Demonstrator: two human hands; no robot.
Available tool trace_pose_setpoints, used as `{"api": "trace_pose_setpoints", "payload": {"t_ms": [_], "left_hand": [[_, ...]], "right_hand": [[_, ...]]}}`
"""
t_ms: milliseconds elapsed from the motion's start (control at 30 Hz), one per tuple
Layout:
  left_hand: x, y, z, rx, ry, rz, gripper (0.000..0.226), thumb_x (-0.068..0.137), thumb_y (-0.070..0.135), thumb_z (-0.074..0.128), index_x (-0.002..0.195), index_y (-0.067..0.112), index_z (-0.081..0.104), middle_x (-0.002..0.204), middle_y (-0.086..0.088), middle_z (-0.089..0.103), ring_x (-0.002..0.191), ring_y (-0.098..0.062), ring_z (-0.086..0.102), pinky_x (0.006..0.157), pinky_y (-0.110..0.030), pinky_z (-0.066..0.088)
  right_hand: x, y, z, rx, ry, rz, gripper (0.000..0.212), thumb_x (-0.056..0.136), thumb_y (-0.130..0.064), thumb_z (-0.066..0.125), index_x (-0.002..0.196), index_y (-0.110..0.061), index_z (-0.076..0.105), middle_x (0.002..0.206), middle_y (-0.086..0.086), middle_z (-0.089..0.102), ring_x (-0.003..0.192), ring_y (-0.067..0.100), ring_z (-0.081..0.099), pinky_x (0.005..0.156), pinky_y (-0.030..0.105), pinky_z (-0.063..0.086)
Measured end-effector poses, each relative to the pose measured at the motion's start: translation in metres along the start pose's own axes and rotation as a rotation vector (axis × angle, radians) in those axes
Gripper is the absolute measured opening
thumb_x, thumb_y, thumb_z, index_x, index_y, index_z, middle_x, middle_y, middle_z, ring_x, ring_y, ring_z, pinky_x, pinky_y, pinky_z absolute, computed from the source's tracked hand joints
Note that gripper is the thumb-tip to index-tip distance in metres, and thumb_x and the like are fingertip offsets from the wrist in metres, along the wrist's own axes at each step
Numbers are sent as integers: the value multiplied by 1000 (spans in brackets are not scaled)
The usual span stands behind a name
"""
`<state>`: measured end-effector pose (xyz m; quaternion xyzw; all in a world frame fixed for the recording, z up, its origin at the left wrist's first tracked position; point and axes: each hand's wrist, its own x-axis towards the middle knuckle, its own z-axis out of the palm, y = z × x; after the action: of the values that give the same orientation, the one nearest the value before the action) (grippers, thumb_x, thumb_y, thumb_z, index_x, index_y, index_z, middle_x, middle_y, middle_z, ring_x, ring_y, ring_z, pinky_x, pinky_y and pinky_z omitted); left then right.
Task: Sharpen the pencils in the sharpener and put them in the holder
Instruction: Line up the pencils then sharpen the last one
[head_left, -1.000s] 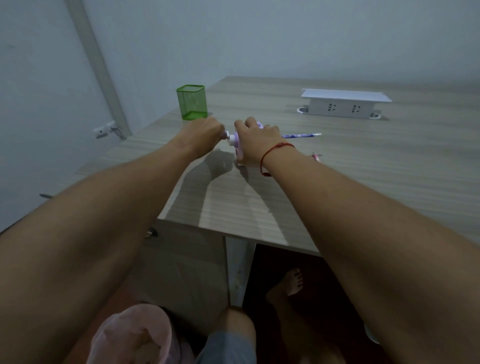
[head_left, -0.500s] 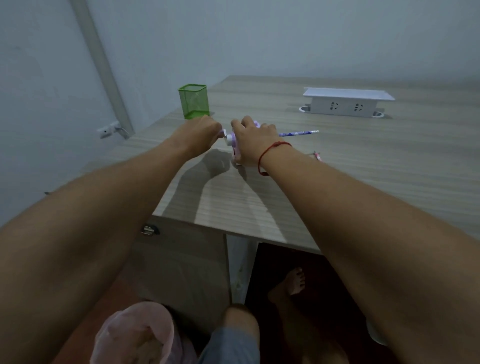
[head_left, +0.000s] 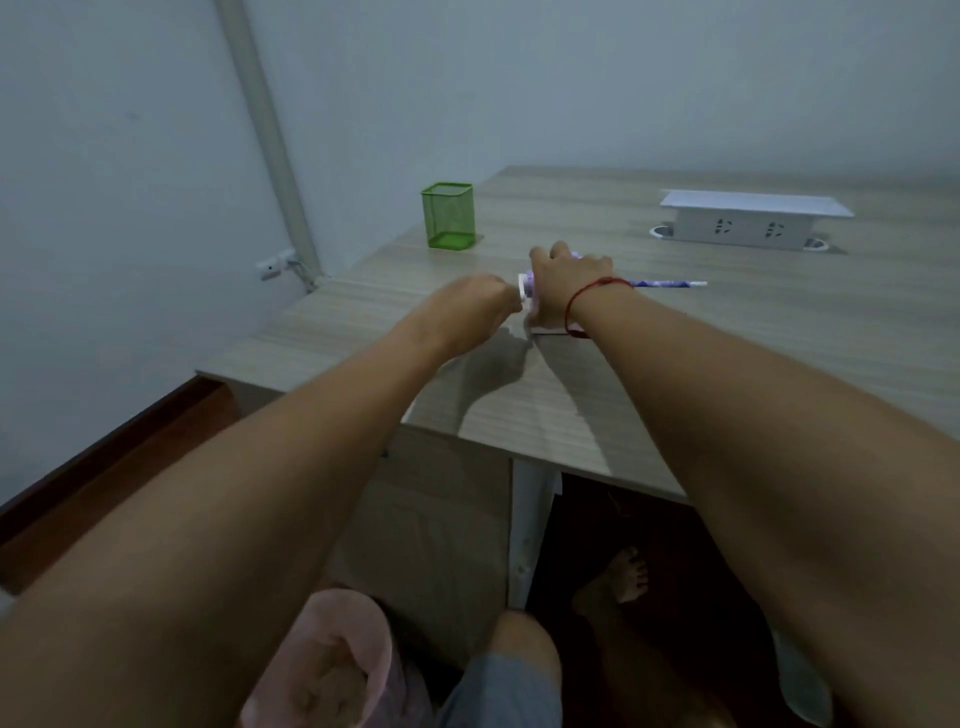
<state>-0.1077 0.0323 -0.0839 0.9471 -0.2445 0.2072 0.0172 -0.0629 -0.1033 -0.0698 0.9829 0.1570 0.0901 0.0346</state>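
Right hand is clamped over the sharpener, fingers curled round it, the pencil jutting out past its right side. Left hand is curled on the crank (grip partly hidden). Firm downward pressure should be applied while even turns are made.

The left hand has dropped lower and is blurred with motion. Its fingers now sit below and beside the white crank end of the sharpener rather than level with it, so more of that white and purple end shows. The head camera has turned left: the hands, sharpener and green holder all sit further right in view, and the near left corner of the table and a strip of dark floor have come into sight.
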Motion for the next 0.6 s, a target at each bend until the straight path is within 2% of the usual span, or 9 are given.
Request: {"api": "trace_pose_setpoints", "payload": {"t_ms": [100,167,267,367,433,500,600], "left_hand": [[3,-6,23,-23,-130,-54,23,92,13,50,101,3,68,99,-19,68,89,-33,65,83,-41,52],[12,-11,37,-34,-161,-73,26,93,17,48,106,8,67,106,-16,68,95,-31,65,87,-42,51],[37,-23,39,73,-243,-116,29,94,21,46,114,7,63,111,-19,64,100,-36,62,85,-39,48],[64,-36,20,172,-160,-90,21,93,11,47,101,2,64,102,-23,65,93,-38,63,74,-38,46],[71,-41,2,163,-59,-51,22,94,14,46,92,1,64,96,-25,65,90,-40,63,71,-41,46],[64,-38,-11,131,1,-16,26,96,18,44,90,0,63,93,-25,65,87,-40,63,68,-41,44],[35,-27,-12,57,66,46,22,95,14,46,91,0,62,87,-24,66,82,-39,62,64,-38,39]], "right_hand": [[-2,4,-1,7,15,-22,67,81,-41,65,135,-15,35,136,11,42,125,34,47,98,45,39],[-1,5,1,11,36,-32,67,81,-44,63,135,-16,36,136,10,42,124,34,48,97,46,39],[2,6,6,1,61,-41,65,80,-45,61,134,-17,37,134,9,44,119,32,51,94,46,41],[3,7,10,-15,103,-41,58,83,-40,60,132,-16,38,132,8,45,116,31,53,92,45,41],[4,5,7,-12,86,-20,58,86,-39,57,134,-16,37,132,8,45,117,32,52,94,46,42],[5,2,2,-23,45,8,63,85,-40,60,137,-15,34,134,9,43,121,33,51,96,47,42],[6,0,-1,-43,0,19,74,81,-47,65,139,-16,31,136,9,41,122,34,51,95,48,43]]}}
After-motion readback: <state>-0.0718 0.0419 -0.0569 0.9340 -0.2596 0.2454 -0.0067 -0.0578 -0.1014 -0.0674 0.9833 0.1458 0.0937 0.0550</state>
